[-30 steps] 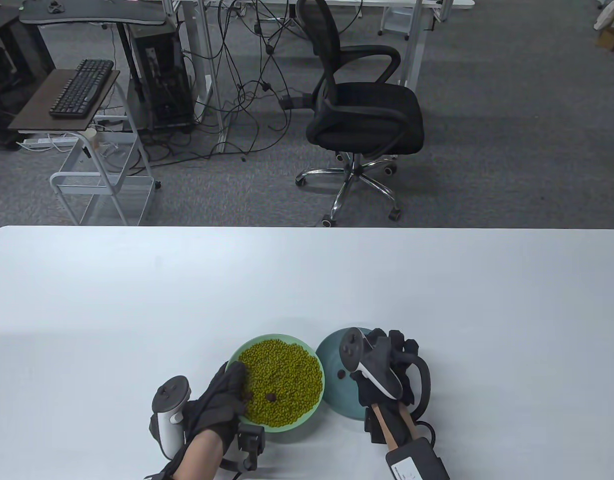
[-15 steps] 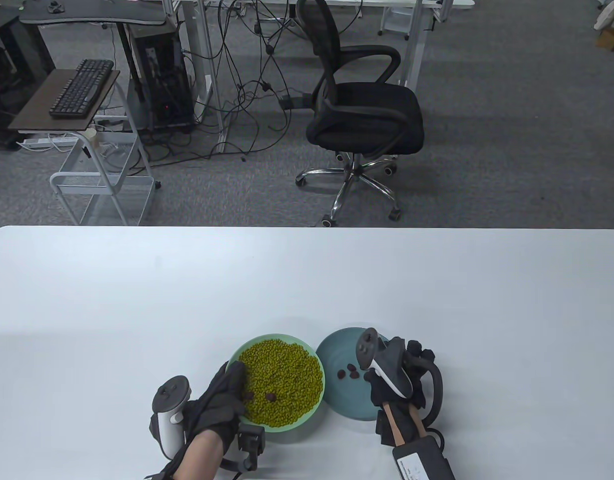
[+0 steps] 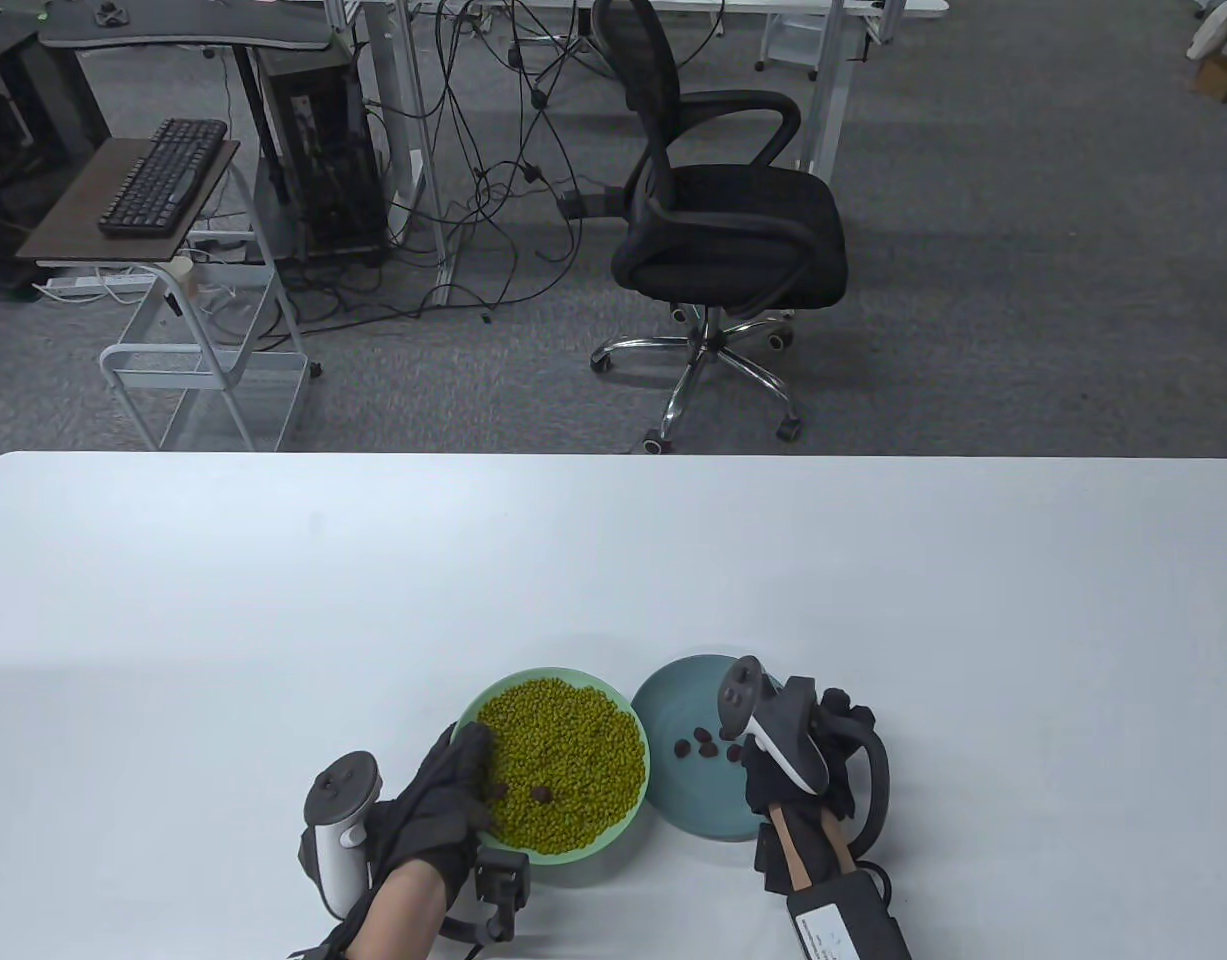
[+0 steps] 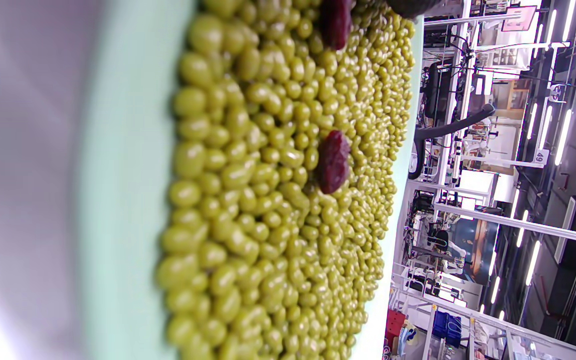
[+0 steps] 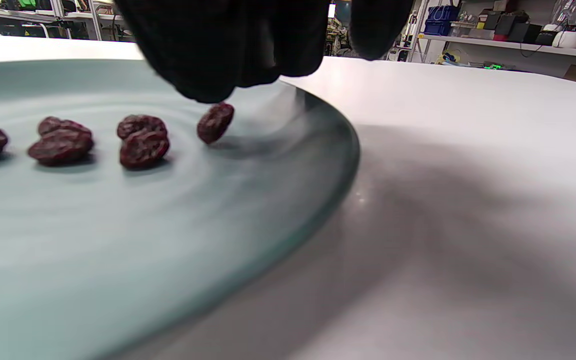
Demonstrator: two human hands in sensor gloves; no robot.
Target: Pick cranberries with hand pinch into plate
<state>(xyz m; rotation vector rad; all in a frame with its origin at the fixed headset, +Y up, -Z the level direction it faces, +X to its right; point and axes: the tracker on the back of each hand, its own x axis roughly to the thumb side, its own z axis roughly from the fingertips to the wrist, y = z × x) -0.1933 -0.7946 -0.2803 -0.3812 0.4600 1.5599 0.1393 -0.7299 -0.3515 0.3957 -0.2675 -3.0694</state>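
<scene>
Right hand [image 5: 248, 45] hovers over the plate [image 5: 268, 220], fingertips [image 5: 203, 85] just above a cranberry [image 5: 215, 122] lying on it, holding nothing. Left hand [image 3: 443, 800] rests, fingers straight, on the bowl [image 3: 628, 830] rim.

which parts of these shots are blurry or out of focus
Left wrist view: the bowl rim nearest the camera is a soft blur, the cranberry sharp. Right wrist view: the plate foreground smears, the fingers are dark and featureless. Table view: sharp throughout.
</scene>
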